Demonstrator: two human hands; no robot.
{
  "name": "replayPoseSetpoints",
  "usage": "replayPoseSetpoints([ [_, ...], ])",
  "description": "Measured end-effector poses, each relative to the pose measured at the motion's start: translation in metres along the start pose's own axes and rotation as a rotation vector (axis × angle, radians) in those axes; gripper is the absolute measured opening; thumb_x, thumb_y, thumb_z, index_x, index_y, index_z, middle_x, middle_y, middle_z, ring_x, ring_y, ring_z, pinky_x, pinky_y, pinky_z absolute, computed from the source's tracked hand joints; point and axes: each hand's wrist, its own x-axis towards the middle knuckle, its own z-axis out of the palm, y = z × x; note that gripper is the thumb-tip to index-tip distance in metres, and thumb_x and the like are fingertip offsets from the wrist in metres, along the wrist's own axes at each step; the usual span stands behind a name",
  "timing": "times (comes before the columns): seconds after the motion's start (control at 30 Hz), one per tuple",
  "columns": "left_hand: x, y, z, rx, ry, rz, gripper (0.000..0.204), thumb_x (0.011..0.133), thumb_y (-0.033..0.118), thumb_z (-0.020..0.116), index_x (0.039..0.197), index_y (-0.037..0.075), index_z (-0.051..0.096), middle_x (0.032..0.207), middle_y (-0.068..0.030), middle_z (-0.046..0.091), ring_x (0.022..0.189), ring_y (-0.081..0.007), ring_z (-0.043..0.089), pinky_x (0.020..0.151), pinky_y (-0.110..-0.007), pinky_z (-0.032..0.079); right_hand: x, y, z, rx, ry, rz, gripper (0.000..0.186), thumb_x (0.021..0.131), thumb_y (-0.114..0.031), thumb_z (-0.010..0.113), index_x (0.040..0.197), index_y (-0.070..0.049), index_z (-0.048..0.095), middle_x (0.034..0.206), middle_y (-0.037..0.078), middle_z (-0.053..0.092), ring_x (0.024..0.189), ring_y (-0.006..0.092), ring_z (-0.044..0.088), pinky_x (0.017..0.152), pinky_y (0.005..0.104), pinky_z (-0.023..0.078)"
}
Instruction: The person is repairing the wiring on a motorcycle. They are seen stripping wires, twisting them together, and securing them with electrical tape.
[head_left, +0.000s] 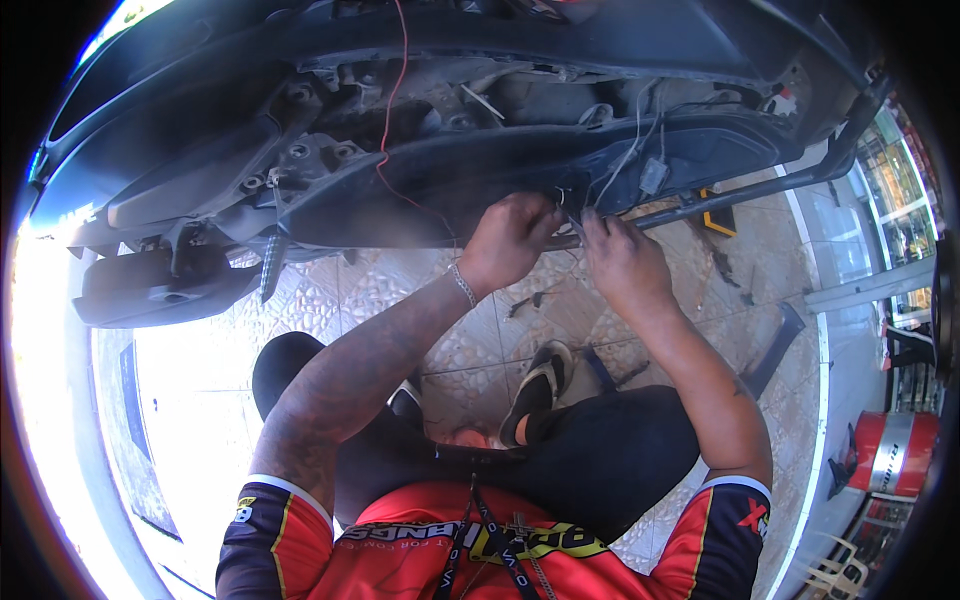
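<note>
Both hands meet in front of the dark lower body panel (470,185) of a scooter with its covers off. My left hand (508,242) is closed in a pinch on a thin wire, and pale wire ends (563,194) stick up beside its fingertips. Close by on the right, my right hand (628,262) pinches a dark wire, its fingers nearly touching the left ones. A red wire (386,130) hangs down the scooter's side toward my left hand. Grey cables (632,150) with a small grey box (654,177) run down near my right hand. The exact joint between the fingers is hidden.
A metal tube (735,200) runs along the scooter's lower right side. On the tiled floor (465,330) lie small dark pieces (540,298), a yellow-and-black object (720,215) and a blue-handled tool (600,370). A red cylindrical machine (893,453) stands at the far right.
</note>
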Motion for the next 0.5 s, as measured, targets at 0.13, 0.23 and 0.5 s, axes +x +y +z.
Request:
replayPoseSetpoints([
  [0.13, 0.006, 0.007, -0.003, 0.041, 0.046, 0.100, 0.019, 0.096, 0.014, 0.065, 0.088, -0.003, 0.063, 0.078, -0.0185, 0.060, 0.073, -0.0336, 0.060, 0.069, -0.043, 0.047, 0.008, -0.003, -0.007, -0.012, 0.009, 0.016, 0.018, 0.097, -0.019, 0.058, 0.106, -0.004, 0.061, 0.078, 0.014, 0.066, 0.068, 0.0321, 0.071, 0.057, 0.0421, 0.057],
  [0.23, 0.012, 0.009, -0.006, 0.046, 0.041, 0.101, 0.019, 0.095, 0.013, 0.065, 0.086, -0.004, 0.063, 0.080, -0.0209, 0.060, 0.076, -0.0380, 0.059, 0.071, -0.045, 0.048, 0.015, -0.005, -0.011, 0.063, -0.005, 0.086, 0.017, 0.097, -0.020, 0.059, 0.102, -0.004, 0.063, 0.078, 0.018, 0.068, 0.067, 0.0366, 0.070, 0.058, 0.0456, 0.057],
  [0.5, 0.019, 0.003, -0.009, 0.058, 0.037, 0.073, 0.018, 0.095, 0.014, 0.066, 0.091, -0.003, 0.066, 0.083, -0.0213, 0.063, 0.076, -0.0374, 0.061, 0.072, -0.043, 0.050, 0.031, -0.010, -0.015, 0.196, -0.062, 0.229, 0.020, 0.096, -0.022, 0.061, 0.098, -0.003, 0.068, 0.075, 0.023, 0.068, 0.071, 0.0441, 0.068, 0.064, 0.0512, 0.055],
])
